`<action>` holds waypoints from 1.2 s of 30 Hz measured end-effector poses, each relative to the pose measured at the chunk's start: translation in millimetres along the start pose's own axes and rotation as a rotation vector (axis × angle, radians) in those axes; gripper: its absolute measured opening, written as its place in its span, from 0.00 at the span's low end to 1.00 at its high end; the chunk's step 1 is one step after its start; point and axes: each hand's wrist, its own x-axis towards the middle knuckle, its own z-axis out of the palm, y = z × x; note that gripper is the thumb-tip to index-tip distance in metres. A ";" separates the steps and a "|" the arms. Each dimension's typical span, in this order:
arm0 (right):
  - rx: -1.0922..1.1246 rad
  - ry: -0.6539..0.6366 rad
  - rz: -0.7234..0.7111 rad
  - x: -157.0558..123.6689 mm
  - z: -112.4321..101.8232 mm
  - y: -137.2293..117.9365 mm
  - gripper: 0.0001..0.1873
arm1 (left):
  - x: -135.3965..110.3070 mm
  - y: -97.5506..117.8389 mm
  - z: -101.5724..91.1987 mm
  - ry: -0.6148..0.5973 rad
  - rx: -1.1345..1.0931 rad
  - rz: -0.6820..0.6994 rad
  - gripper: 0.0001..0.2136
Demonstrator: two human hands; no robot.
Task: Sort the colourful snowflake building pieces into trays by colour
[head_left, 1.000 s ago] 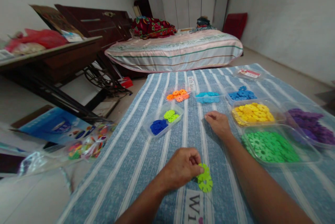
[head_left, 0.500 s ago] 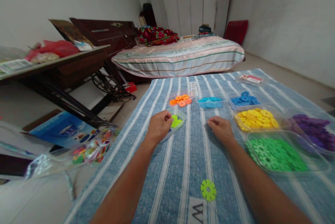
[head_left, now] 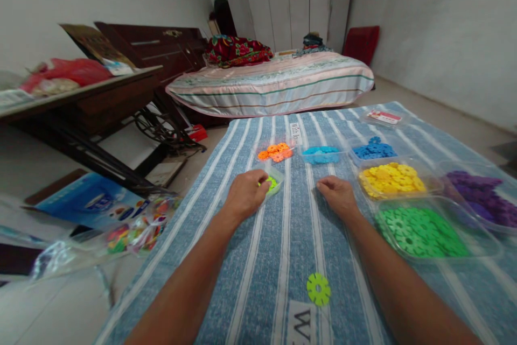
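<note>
My left hand (head_left: 247,192) is over a small clear box (head_left: 278,188) of lime-green notched discs (head_left: 273,183) and hides its near part. Its thumb and fingers are pinched at the discs, and I cannot make out what lies between them. My right hand (head_left: 336,194) rests on the striped cloth with its fingers curled together; whatever they may hold is hidden. A single lime-green notched disc (head_left: 319,298) lies flat on the cloth, between my forearms and closer to me than either hand.
Clear boxes hold orange (head_left: 278,151), light blue (head_left: 321,155), dark blue (head_left: 374,150), yellow (head_left: 391,179), green (head_left: 422,232) and purple (head_left: 480,194) discs. A labelled clear lid or box (head_left: 385,117) lies at the far right. The table's left edge drops to the floor.
My left hand has shifted slightly across the lime-green box, covering more of its near side. My right hand stays closed in nearly the same place. The whole view has drifted a little.
</note>
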 end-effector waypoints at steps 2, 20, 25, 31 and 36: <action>-0.001 -0.001 0.001 0.2 0.1 1.3 0.12 | -24.2 14.5 0.4 -0.158 -0.065 0.113 0.10; -0.038 -0.001 -0.012 1.6 -0.2 -2.3 0.12 | -116.8 65.1 64.2 -0.565 -0.127 0.221 0.09; -0.032 -0.002 -0.016 1.4 0.3 -3.9 0.11 | -115.4 58.2 63.3 -0.533 -0.308 0.160 0.02; -0.020 -0.003 -0.016 0.9 1.2 -4.1 0.11 | -87.3 38.1 26.1 -0.395 -0.384 0.071 0.07; 0.005 -0.001 -0.010 0.4 3.4 -2.0 0.12 | -42.0 3.3 -5.0 -0.047 -0.321 -0.067 0.09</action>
